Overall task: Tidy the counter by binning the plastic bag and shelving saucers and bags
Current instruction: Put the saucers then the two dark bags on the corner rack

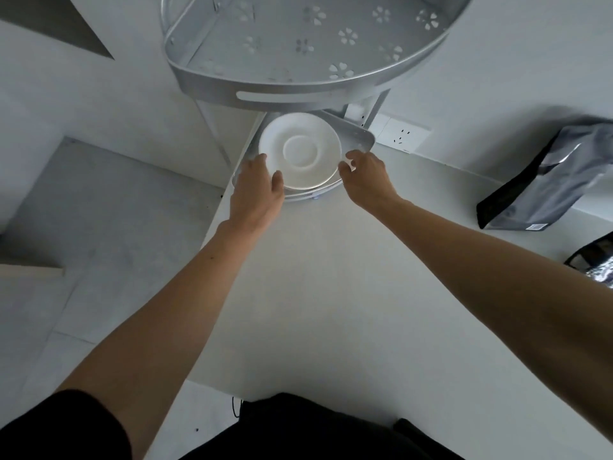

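White ceramic saucers (300, 152), at least two stacked, sit on the lower tier (360, 139) of a silver metal corner rack whose flower-punched upper tray (298, 91) fills the far middle of the view. A person reaches in with both bare arms: the left hand (257, 190) is loosely curled at the stack's near-left rim, thumb touching the edge, while the right hand (366, 179) hooks its fingers at the right rim beside the tier's wall. Neither hand looks clamped tight; whether they are setting the stack down or letting it go cannot be told. By this evidence the saucer part of the job appears close to done. Shelving the bags is still ahead: a grey foil stand-up pouch (544, 180) leans against the wall at far right on the pale counter (331, 293), well apart from the rack, and a second black-and-silver bag (593, 263) pokes in at the right edge, nearer. No bin and no loose plastic bag are visible, so that step cannot be judged.
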